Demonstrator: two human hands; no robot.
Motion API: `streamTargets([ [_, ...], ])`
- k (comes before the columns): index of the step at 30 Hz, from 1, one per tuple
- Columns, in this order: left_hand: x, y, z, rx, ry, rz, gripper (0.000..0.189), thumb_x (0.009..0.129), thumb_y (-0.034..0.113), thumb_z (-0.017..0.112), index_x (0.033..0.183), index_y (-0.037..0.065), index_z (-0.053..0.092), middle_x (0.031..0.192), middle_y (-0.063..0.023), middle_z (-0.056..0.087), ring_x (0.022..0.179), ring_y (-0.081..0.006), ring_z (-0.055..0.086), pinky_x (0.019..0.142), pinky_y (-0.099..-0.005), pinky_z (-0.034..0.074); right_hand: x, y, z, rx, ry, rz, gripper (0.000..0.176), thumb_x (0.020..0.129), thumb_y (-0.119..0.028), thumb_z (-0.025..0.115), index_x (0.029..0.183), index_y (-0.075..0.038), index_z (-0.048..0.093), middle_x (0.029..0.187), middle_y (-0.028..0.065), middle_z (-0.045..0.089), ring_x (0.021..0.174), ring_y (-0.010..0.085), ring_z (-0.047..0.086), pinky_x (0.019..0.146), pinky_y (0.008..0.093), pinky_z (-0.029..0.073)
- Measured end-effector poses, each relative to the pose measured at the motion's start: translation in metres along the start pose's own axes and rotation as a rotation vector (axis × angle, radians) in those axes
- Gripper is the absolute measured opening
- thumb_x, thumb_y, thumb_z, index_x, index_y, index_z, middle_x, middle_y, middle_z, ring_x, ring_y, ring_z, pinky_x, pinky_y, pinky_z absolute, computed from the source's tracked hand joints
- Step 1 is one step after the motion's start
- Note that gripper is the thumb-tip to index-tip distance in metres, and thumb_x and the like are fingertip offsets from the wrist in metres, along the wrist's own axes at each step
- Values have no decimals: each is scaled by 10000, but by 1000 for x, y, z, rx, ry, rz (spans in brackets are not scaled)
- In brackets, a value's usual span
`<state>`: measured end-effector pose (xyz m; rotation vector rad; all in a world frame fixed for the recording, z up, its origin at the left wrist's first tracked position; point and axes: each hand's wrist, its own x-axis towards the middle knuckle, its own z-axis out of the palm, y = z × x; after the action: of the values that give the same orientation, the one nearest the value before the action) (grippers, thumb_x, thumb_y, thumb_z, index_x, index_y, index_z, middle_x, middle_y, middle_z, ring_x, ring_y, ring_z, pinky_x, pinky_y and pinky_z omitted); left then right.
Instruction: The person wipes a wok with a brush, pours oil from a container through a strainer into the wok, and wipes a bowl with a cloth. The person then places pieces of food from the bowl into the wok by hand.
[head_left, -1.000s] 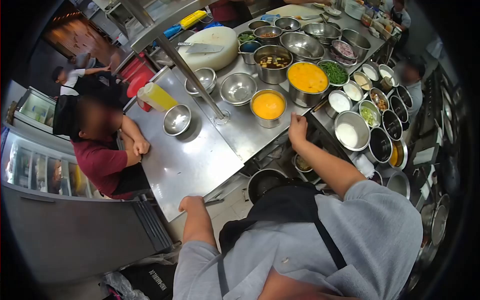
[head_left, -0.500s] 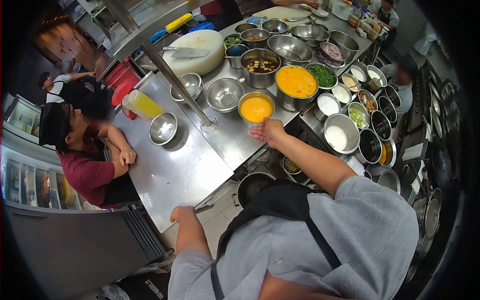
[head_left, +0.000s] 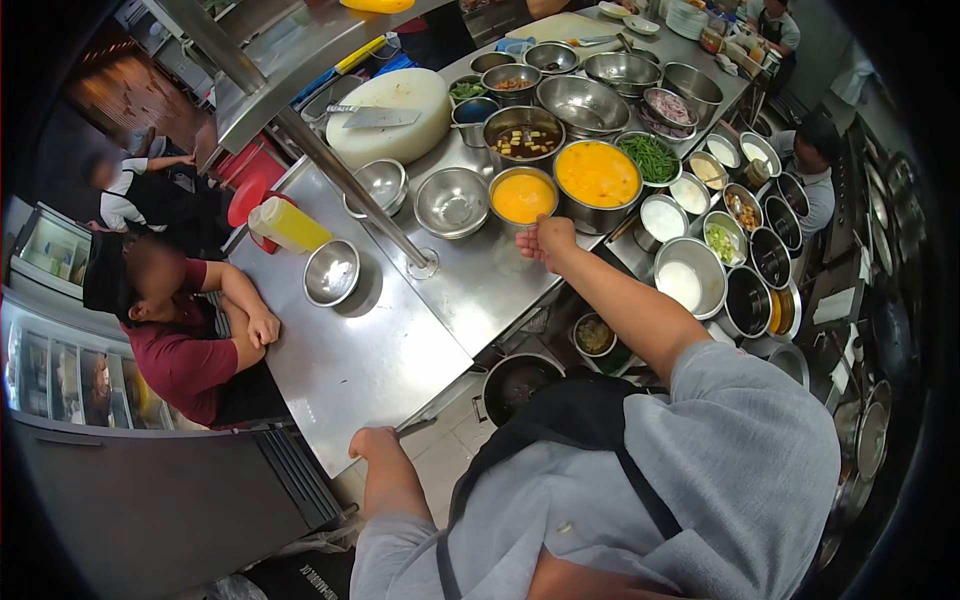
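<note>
Beside the small steel bowl of orange liquid (head_left: 523,195), my right hand (head_left: 545,243) is palm up with its fingers loosely bent and apart; its thumb side is at the near rim. This bowl stands next to a bigger pot of orange liquid (head_left: 598,173). My left hand (head_left: 373,441) is curled over the near edge of the steel table (head_left: 350,380); its fingertips are partly hidden. Left of the small bowl is an empty steel bowl (head_left: 451,202). A pot of dark liquid with yellow cubes (head_left: 523,133) stands behind.
A co-worker (head_left: 185,335) leans on the table's left side. A metal post (head_left: 350,190) rises from the tabletop. Left of it are a yellow bottle (head_left: 288,225) and a steel bowl (head_left: 331,273). A cleaver (head_left: 380,117) lies on a round white block (head_left: 415,90). Containers crowd the right.
The small bowl of orange liquid has moved away from me, closer beside the bigger pot. My right hand has moved forward with it, its fingers more bent. The view has shifted slightly.
</note>
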<state>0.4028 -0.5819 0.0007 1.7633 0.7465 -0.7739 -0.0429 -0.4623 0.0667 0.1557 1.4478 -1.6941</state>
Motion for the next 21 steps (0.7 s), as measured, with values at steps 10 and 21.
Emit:
streamTargets([
  [10, -4, 2, 3, 62, 37, -59, 699, 878, 609, 282, 1358, 127, 445, 1428, -33, 435, 1287, -272, 412, 1047, -425, 369, -4, 37, -77, 24, 190, -49, 372, 958, -395, 447, 839, -50, 525, 702, 88, 597, 529, 197, 550, 475, 313, 456],
  [21, -18, -1, -11, -9, -21, -26, 732, 881, 610, 312, 1408, 106, 360, 1495, -56, 324, 1342, -296, 328, 1090, -434, 309, 59, 76, -88, -73, 690, -33, 540, 899, -504, 497, 1101, -10, 581, 1089, 120, 609, 936, 273, 562, 866, 451, 407],
])
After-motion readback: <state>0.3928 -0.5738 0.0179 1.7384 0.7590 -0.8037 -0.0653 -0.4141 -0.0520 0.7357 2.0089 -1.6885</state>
